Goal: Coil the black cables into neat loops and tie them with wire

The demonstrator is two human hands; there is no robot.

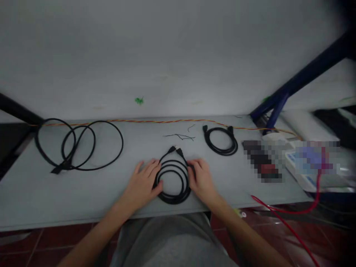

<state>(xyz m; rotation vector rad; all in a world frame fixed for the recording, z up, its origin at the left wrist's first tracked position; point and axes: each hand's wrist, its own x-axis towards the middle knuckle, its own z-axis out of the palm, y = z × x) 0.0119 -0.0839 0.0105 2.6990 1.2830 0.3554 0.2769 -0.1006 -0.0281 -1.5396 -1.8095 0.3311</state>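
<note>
grey table top (83,196) under a pale wall (167,55), dark red floor tiles (55,241) below. i have the black coiled cable (172,199) near the front edge, left hand (141,181) and right hand (201,178) apart, touching it on either side (how firm, i cannot tell). a second black coil (221,152) lies behind, to the right; a larger black loop (122,144) lies well left, with open table between. pixelated items (264,159) crowd the right end.

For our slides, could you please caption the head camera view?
Left hand and right hand flank a coiled black cable on a grey bench, beside another black coil.
</note>
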